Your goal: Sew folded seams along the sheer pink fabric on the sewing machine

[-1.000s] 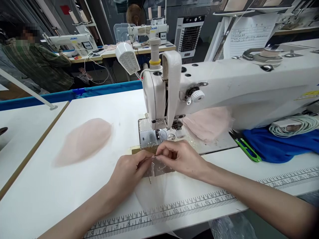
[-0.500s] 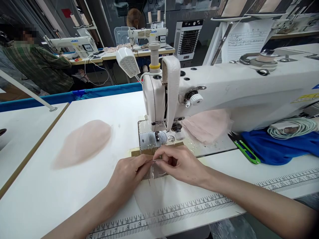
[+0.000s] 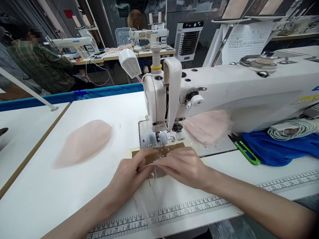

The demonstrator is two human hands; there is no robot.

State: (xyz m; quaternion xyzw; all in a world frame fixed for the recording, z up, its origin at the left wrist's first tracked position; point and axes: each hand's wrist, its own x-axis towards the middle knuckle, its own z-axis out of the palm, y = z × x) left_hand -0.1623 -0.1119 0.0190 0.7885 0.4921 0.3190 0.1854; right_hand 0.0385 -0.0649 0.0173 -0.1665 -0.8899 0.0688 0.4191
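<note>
In front of the sewing machine's needle area, my left hand (image 3: 130,170) pinches the edge of a thin, sheer piece of fabric (image 3: 149,199). The see-through cloth hangs down over the table's front edge. My right hand (image 3: 185,166) holds the same edge, its closed fingertips almost meeting my left ones. Its fingers partly cover the cloth. Just beyond the hands is the sewing machine's (image 3: 158,96) presser foot (image 3: 157,136) above the metal plate; nothing pink lies under it that I can make out. A brown taped strip (image 3: 174,148) lies beneath my hands.
Pale pink sheer pieces lie on the left of the table (image 3: 83,142) and under the machine arm (image 3: 208,126). Green thread snips (image 3: 248,153) and a blue cloth (image 3: 281,146) lie right. A ruler tape (image 3: 196,209) runs along the front edge. A person (image 3: 41,66) works behind.
My right hand has turned palm-down, its fingers straighter along the fabric edge. My left index finger has lifted and stretched out a little. The view has shifted slightly.
</note>
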